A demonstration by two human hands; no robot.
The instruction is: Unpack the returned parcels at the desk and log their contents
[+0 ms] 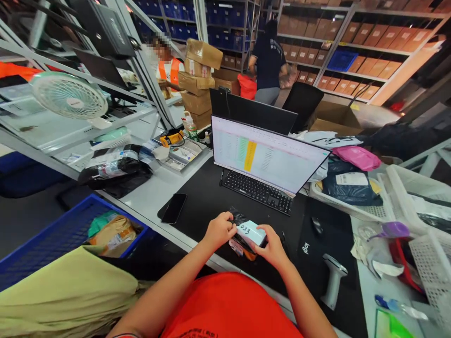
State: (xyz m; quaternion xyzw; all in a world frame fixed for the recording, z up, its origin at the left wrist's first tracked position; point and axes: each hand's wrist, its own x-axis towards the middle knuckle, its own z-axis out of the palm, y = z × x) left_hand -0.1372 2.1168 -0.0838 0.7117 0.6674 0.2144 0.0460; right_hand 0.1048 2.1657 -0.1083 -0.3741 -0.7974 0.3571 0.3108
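Observation:
Just in front of me, over the black desk mat (200, 209), a small pale-blue box (259, 233) with handwritten digits sits partly in black plastic wrapping (238, 217). My left hand (220, 231) is closed with its fingers pinching the black plastic at the box's left end. Thumb and fingers of my right hand (272, 247) grip the box at its right end. Beneath the box something with a bit of orange shows, mostly covered. The keyboard (259, 191) lies beyond both hands, below the lit monitor (268, 155).
A phone (174, 208) lies left; a mouse (316, 226) and barcode scanner (333, 281) lie right. White baskets (387, 209) of parcels stand far right. A blue crate (75, 220) holds parcels at lower left. Behind are stacked cartons (199, 84) and two people (269, 65).

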